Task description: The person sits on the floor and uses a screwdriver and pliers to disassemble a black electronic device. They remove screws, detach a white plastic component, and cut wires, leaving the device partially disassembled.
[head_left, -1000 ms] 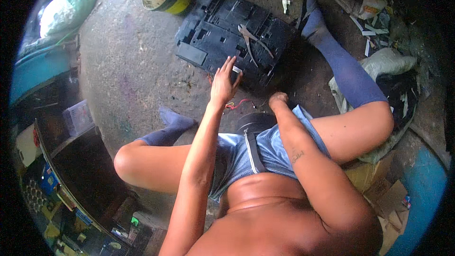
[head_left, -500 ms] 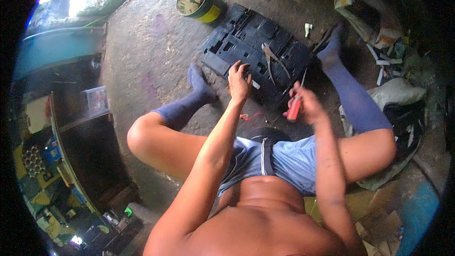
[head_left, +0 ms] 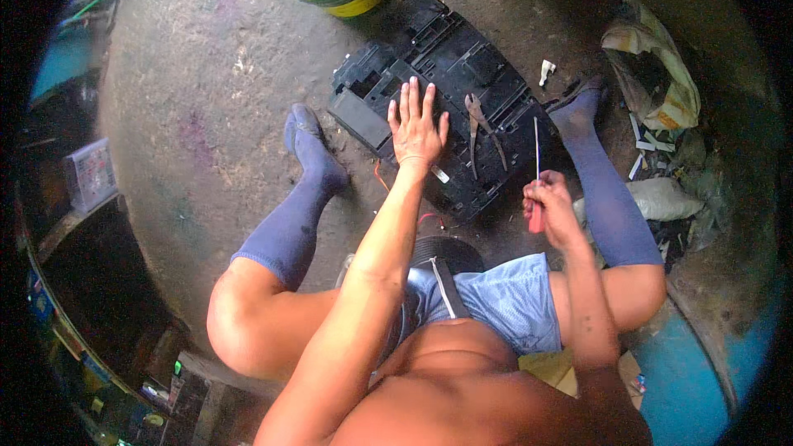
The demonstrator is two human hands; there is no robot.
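A black plastic equipment casing (head_left: 496, 83), full of slots and recesses, lies on the floor between my feet. My left hand (head_left: 420, 134) rests on its near left part, palm down with the fingers spread. To the right of the casing, my right hand (head_left: 555, 205) is closed around the red handle of a screwdriver (head_left: 537, 157); its thin metal shaft points away from me. A pair of pliers (head_left: 477, 128) with slightly parted handles lies on the casing between my hands. The casing's surface under my left palm is hidden.
Beyond the casing stands a bucket (head_left: 353, 10) with a yellow patch and dark contents. A small white piece (head_left: 547, 72) lies right of the casing. Farther right are an open sack (head_left: 677, 87) and scraps. A wooden shelf with a clear plastic box (head_left: 91, 175) stands at the left.
The whole view has shifted. My left hand has flattened and spread its fingers on the casing. My right hand has drawn back from the casing's edge, and the screwdriver's shaft now shows clearly.
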